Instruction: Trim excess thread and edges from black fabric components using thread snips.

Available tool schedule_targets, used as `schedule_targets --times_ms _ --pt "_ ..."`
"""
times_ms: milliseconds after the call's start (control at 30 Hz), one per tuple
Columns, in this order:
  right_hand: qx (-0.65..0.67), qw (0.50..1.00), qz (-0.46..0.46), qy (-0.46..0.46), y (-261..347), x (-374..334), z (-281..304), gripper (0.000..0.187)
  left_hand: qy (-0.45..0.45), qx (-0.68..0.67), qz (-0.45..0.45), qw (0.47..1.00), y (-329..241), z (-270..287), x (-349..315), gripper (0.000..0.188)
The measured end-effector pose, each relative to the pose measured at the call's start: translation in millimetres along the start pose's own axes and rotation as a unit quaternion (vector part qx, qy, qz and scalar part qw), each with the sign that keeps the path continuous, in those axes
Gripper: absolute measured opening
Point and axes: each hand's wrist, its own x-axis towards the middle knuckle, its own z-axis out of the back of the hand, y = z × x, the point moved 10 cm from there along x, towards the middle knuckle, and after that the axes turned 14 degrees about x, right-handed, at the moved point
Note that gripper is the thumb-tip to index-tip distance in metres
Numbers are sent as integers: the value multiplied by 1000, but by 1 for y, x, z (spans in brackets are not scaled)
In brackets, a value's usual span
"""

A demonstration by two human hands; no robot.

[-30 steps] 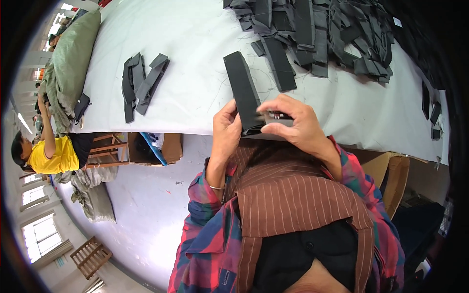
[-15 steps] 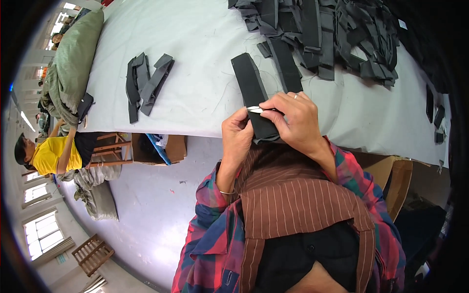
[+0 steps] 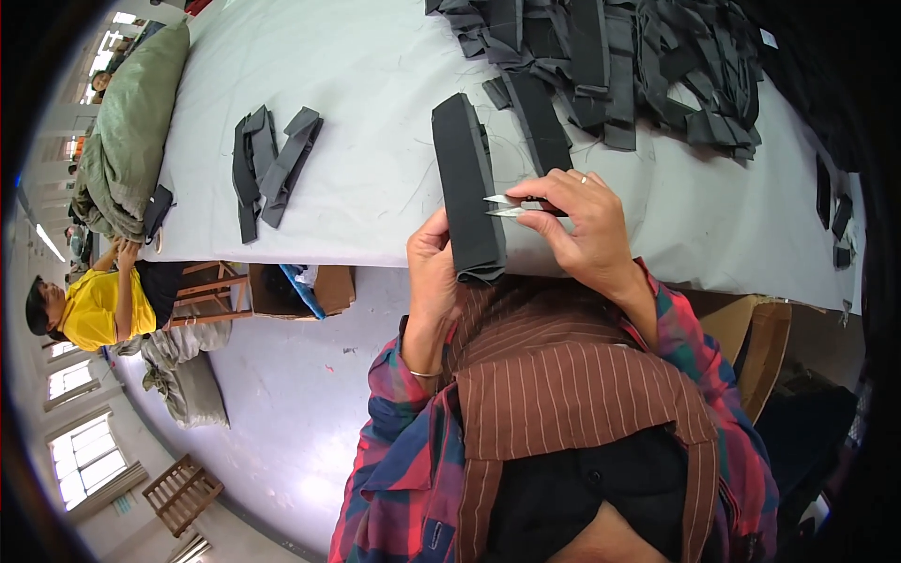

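Strip (image 3: 466, 188) gripped in left hand (image 3: 431, 272) seems unfinished, with snips (image 3: 508, 213) held in right hand (image 3: 591, 230); whether the heap (image 3: 619, 89) is done is unclear.

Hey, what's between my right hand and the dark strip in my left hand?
Small open scissors, held in your right hand and overlapping the dark strip in the head view.

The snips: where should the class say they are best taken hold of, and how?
Likely by the dark handles, coming from the right, as the right hand does. The pale blades stand apart, their pointed tips facing left at the strip, so that end is probably best avoided.
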Motion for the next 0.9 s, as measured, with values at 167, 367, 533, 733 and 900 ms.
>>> schedule_targets --times_ms 167,367,533,733,900 --pt "-18 999 17 -25 -8 -1 4 13 6 -6 -11 1000 1 0 0 14" --pt "107 991 -43 -69 -10 -5 7 11 -18 3 -25 1000 6 7 6 17" --pt "231 958 -168 -31 -45 -19 -13 14 -33 19 -54 998 2 8 7 21" --pt "366 886 -285 -12 -53 -34 -36 20 -81 101 -156 979 -15 -3 -3 16" --pt "329 902 -276 -45 -50 -35 -24 20 -102 155 -207 961 -4 -7 -9 16"
